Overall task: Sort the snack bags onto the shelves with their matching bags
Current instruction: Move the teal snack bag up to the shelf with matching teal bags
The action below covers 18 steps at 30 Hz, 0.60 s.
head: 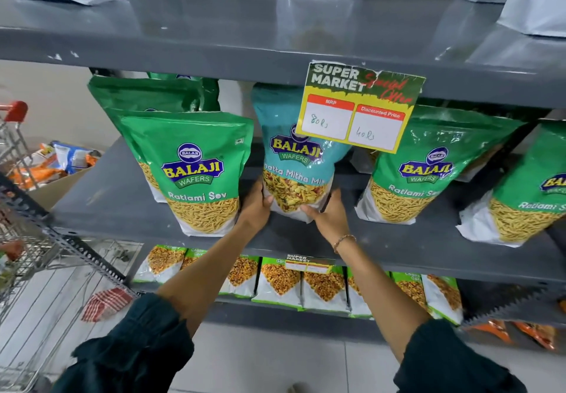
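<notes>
Because the teal bag (295,159) looks soft, light and slippery, both hands, left hand (256,205) and right hand (329,213), clasp its lower corners, fingers closed on it.

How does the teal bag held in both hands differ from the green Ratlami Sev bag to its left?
The teal bag reads Khatta Mitha and shows a mixed snack; the green Ratlami Sev bag shows fine yellow strands. The teal bag is gripped at its base by the left hand and right hand; the green bag stands untouched. The price card partly covers the teal bag, not the green one. Both carry the Balaji Wafers logo.
</notes>
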Motion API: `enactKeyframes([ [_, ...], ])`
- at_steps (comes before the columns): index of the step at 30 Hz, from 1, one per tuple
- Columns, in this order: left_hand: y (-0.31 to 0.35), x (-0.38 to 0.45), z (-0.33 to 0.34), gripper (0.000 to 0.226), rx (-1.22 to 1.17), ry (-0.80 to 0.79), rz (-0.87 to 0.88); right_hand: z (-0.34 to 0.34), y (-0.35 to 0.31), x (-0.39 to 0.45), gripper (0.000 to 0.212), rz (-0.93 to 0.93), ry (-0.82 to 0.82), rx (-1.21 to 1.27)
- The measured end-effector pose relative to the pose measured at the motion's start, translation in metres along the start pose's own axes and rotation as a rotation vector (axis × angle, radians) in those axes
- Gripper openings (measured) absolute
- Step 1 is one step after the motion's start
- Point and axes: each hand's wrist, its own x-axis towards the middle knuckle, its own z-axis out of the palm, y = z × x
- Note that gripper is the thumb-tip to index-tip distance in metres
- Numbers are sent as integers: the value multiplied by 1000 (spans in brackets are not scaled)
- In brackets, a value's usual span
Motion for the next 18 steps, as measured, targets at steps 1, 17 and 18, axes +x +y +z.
enactKeyframes([
  [1, 0, 0, 0, 48, 8, -23, 17, -1, 1, -6, 57, -6, 7, 22],
  [17, 20, -65, 8, 42, 147, -256, 92, -46, 17, -101, 51, -15, 143, 108],
  [18, 21, -74, 7, 42, 136, -255, 96, -49, 15, -111, 51, -15, 138, 114],
])
